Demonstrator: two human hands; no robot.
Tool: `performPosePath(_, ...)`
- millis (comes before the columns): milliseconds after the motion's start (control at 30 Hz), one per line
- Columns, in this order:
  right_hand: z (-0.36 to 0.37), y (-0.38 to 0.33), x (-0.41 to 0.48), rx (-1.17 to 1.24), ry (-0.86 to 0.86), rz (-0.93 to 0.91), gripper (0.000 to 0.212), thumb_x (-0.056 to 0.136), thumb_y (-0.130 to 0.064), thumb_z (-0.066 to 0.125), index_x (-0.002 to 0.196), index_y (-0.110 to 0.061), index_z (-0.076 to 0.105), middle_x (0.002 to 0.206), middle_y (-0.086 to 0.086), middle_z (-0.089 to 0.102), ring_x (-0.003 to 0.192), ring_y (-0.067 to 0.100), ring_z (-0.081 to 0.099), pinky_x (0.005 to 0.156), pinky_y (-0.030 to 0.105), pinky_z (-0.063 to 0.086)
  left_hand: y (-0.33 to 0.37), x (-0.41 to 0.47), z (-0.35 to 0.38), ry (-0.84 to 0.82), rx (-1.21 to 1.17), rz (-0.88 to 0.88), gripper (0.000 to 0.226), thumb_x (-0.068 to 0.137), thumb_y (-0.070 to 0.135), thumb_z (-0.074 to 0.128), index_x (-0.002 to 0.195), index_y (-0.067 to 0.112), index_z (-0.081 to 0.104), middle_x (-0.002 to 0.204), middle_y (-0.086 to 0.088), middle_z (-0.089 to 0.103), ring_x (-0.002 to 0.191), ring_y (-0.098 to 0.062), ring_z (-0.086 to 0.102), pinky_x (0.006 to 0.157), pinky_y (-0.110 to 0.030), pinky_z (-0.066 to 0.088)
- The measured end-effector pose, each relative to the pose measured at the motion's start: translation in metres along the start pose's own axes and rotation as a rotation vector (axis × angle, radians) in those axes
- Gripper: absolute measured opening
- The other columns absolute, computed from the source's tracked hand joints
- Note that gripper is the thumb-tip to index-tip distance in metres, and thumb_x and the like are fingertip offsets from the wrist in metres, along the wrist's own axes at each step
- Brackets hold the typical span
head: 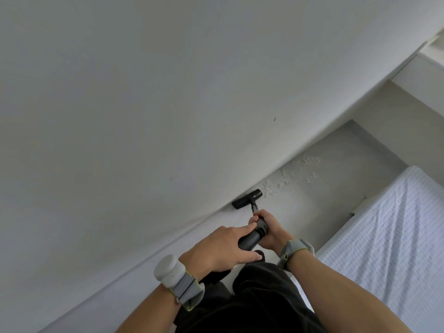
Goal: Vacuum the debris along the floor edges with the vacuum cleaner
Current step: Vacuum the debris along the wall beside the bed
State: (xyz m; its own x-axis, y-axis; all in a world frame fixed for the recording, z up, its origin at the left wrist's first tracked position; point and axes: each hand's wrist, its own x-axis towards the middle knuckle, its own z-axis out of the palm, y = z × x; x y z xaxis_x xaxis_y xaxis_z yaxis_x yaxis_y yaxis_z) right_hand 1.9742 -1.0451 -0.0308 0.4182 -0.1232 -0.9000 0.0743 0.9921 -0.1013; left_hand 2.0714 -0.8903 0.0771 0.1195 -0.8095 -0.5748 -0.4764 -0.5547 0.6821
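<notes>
The vacuum cleaner (249, 240) is held in both hands, its black tube running from the hands toward 12 o'clock and ending in a flat black nozzle (247, 199). The nozzle sits on the floor (331, 188), pressed along the foot of the wall (168, 104), a little toward 5 o'clock from the middle of the view. The debris (296, 171), a scatter of pale flakes and crumbs, lies on the floor against the same wall edge at 1 o'clock from the nozzle, its nearest bits just beside the nozzle's end. The right hand (269, 228) is the forward one: its grip is closed round the ribbed end of the tube, fingers curled about it. The left hand (223, 248) comes in from 8 o'clock and holds the thicker part of the tube, its grip fairly flat, long fingers laid over the top and the thumb beneath, with the tube pinched between them. Each wrist wears a grey band (179, 278). Dark trousers (254, 299) fill the view at 6 o'clock. A bed (389, 236) with a white waffle-textured cover lies at 4 o'clock, a strip of floor between it and the wall.
</notes>
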Motion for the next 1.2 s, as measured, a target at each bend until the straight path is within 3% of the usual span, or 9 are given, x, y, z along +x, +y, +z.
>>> performPosePath(167, -0.017, 0.018, -0.006, 0.068, 0.014, -0.035, 0.019, 0.088, -0.015, 0.048, 0.07, -0.012, 0.043, 0.051, -0.001, 0.049, 0.042, 0.01, 0.049, 0.054, 0.021, 0.045, -0.005, -0.006, 0.007, -0.059, 0.055, 0.05, 0.084, 0.09, 0.061, 0.068, 0.16, 0.05, 0.024, 0.124, 0.001, 0.067, 0.068, -0.005, 0.056, 0.081, -0.027, 0.054)
performPosePath(367, -0.04, -0.008, -0.024, 0.12, 0.018, -0.072, 0.022, 0.089, -0.012, 0.043, 0.068, -0.013, 0.04, 0.048, -0.001, 0.045, 0.037, 0.011, 0.046, 0.047, 0.018, 0.047, 0.013, 0.022, 0.027, -0.086, 0.042, 0.093, 0.085, 0.09, 0.06, 0.068, 0.16, 0.051, 0.021, 0.13, -0.002, 0.067, 0.077, -0.012, 0.057, 0.086, -0.031, 0.057)
performPosePath(467, -0.049, -0.031, -0.031, 0.098, 0.036, -0.064, 0.021, 0.089, -0.012, 0.043, 0.068, -0.014, 0.041, 0.049, -0.001, 0.045, 0.038, 0.011, 0.046, 0.046, 0.02, 0.048, 0.027, 0.042, 0.032, -0.098, 0.04, 0.097, 0.085, 0.088, 0.062, 0.068, 0.159, 0.054, 0.022, 0.123, -0.001, 0.068, 0.07, -0.013, 0.067, 0.083, -0.032, 0.061)
performPosePath(567, -0.057, -0.068, -0.036, 0.09, 0.047, -0.067, 0.023, 0.09, -0.012, 0.042, 0.067, -0.014, 0.041, 0.047, -0.001, 0.045, 0.036, 0.012, 0.046, 0.044, 0.019, 0.048, 0.055, 0.068, 0.036, -0.105, 0.007, 0.083, 0.086, 0.087, 0.062, 0.069, 0.158, 0.057, 0.02, 0.122, 0.0, 0.068, 0.076, -0.018, 0.074, 0.083, -0.035, 0.062)
performPosePath(767, -0.066, -0.137, -0.016, -0.008, 0.091, -0.067, 0.022, 0.09, -0.012, 0.044, 0.068, -0.012, 0.041, 0.048, 0.001, 0.046, 0.036, 0.012, 0.049, 0.042, 0.019, 0.048, 0.091, 0.11, 0.042, -0.07, -0.026, 0.029, 0.086, 0.088, 0.059, 0.07, 0.157, 0.059, 0.019, 0.119, 0.001, 0.068, 0.076, -0.019, 0.074, 0.084, -0.037, 0.062)
performPosePath(933, -0.07, -0.168, 0.0, -0.098, 0.098, -0.038, 0.021, 0.089, -0.012, 0.045, 0.069, -0.012, 0.04, 0.048, 0.002, 0.047, 0.036, 0.013, 0.05, 0.041, 0.019, 0.047, 0.104, 0.13, 0.049, -0.021, -0.041, 0.004, 0.085, 0.088, 0.06, 0.069, 0.158, 0.057, 0.021, 0.118, 0.001, 0.068, 0.073, -0.01, 0.064, 0.089, -0.038, 0.059)
performPosePath(1200, -0.059, -0.16, 0.004, -0.17, 0.139, -0.018, 0.019, 0.09, -0.01, 0.045, 0.071, -0.01, 0.042, 0.05, 0.003, 0.047, 0.037, 0.013, 0.05, 0.044, 0.02, 0.049, 0.097, 0.118, 0.045, 0.01, -0.144, -0.033, 0.082, 0.088, 0.057, 0.071, 0.157, 0.056, 0.025, 0.108, 0.004, 0.07, 0.065, -0.01, 0.069, 0.075, -0.026, 0.06)
